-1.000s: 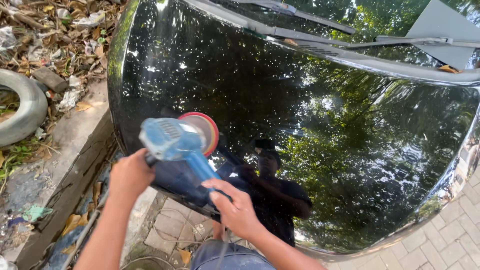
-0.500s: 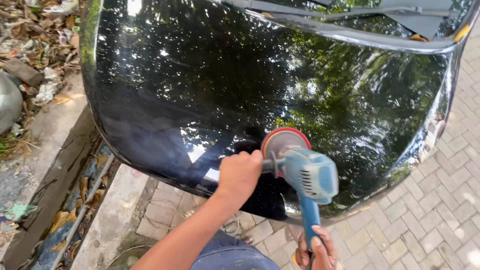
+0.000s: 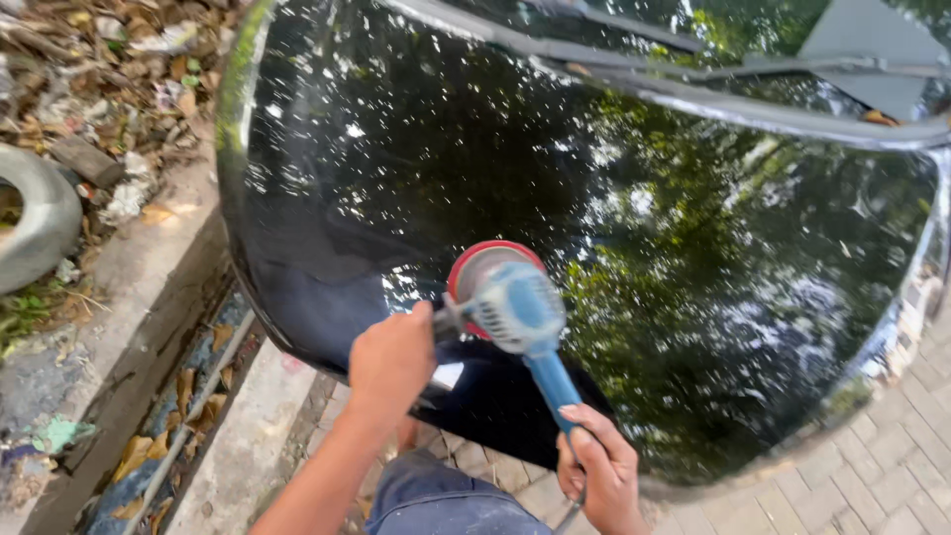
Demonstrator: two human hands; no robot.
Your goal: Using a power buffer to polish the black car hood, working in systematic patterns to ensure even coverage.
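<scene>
Blue plastic housing marks the polisher (image 3: 520,307), which sits with its red-rimmed pad flat against the glossy black car hood (image 3: 634,228), near the hood's front edge. My left hand (image 3: 391,362) has its fingers wrapped tight around the side grip by the head, and my right hand (image 3: 604,476) has its fingers curled shut on the rear of the blue handle, where the cord leaves. I judge the tool fairly heavy and stiff, likely to pull sideways on so slick a surface, so two holds, one close to the pad and one far back, seem the right places to steer it. The paint looks mirror-smooth and easy to mark, throwing back trees and sky. Wiper arms (image 3: 693,59) lie across the windscreen at the far end, well apart from the pad. To my left run a concrete kerb (image 3: 149,287), a leaf-filled gutter (image 3: 188,406) and an old tyre (image 3: 40,223); brick paving (image 3: 892,466) lies on the right. Nothing stands between pad and panel.
</scene>
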